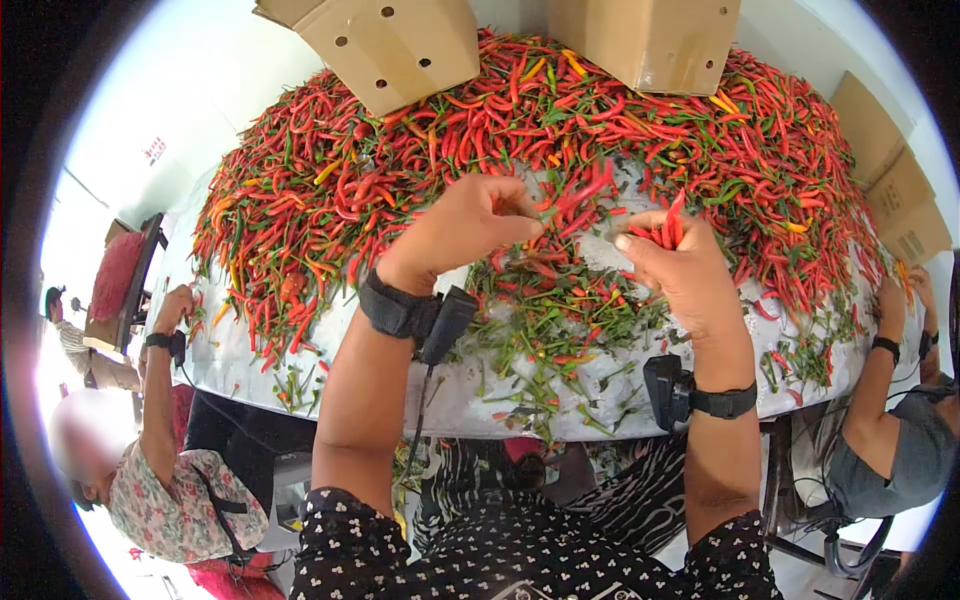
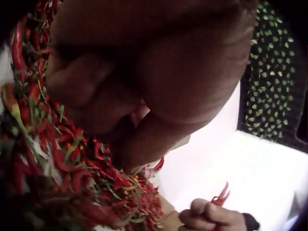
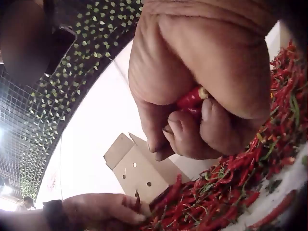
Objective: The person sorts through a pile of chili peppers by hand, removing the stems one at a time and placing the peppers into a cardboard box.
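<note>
My left hand (image 1: 468,228) pinches a red chili pepper (image 1: 584,190) at its fingertips, and the pepper slants up toward the right, blurred. Across from it, my right hand (image 1: 690,278) is curled round several red chilies (image 1: 672,228), whose tips stick up above the fingers. The right wrist view shows glossy red chilies (image 3: 191,98) tucked inside that palm, one with its pale stem end outward. Below both hands lies a scatter of green stems (image 1: 545,335) mixed with some red peppers. In the left wrist view, my left hand (image 2: 139,77) is dark and hides most of its grip.
A wide heap of red chilies (image 1: 330,190) covers the far side of the pale table (image 1: 440,405). Cardboard boxes with round holes (image 1: 400,50) stand at the back. Other people's hands (image 1: 172,308) work at the left and right table edges.
</note>
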Available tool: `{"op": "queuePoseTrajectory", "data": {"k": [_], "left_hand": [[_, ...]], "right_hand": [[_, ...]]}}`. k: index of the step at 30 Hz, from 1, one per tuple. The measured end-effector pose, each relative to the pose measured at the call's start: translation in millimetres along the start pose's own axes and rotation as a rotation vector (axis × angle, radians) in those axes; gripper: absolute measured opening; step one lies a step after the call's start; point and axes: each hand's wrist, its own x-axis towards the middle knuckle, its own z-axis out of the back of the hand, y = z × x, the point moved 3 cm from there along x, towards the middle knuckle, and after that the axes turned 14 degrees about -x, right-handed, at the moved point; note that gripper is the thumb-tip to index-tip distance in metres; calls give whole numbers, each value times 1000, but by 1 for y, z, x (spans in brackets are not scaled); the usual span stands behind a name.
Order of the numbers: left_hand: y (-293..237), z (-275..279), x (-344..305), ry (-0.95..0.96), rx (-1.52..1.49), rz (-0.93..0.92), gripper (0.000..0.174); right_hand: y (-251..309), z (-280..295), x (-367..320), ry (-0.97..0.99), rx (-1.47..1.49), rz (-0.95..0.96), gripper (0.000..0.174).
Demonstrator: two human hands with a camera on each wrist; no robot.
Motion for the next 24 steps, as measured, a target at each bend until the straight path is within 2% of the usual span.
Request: {"op": "queuePoseTrajectory", "data": {"k": [1,3,4,6,10,12,13,15,19,21,24], "left_hand": [[-3,-6,0,29,-56,-14,9],[-7,-17,-2,60,-114,-28,7],[-10,-24,-4,78,-150,-27,10],[-9,-32,-3,104,-161,-84,11],[-12,-37,-5,110,-129,-124,10],[-14,-38,-7,135,-163,-8,9],[-13,-39,-7,136,-164,-8,9],[-15,-41,-7,152,-129,-124,8],[-16,-47,-7,76,-163,-67,9],[-16,-47,-7,55,-159,-154,11],[-23,-48,-8,26,-175,-158,12]], "right_hand": [[2,0,0,-4,-2,0,16],[5,-2,0,40,255,-43,22],[5,-3,0,38,253,-44,22],[3,-5,0,-52,321,-51,26],[3,-7,1,-38,333,-25,22],[2,-6,1,-91,330,-7,17],[1,-6,1,-92,330,-7,17],[0,-7,2,-43,346,-12,15],[0,-8,1,-96,283,2,14],[1,-8,0,-106,311,48,13],[3,-5,-1,-101,340,41,13]]}}
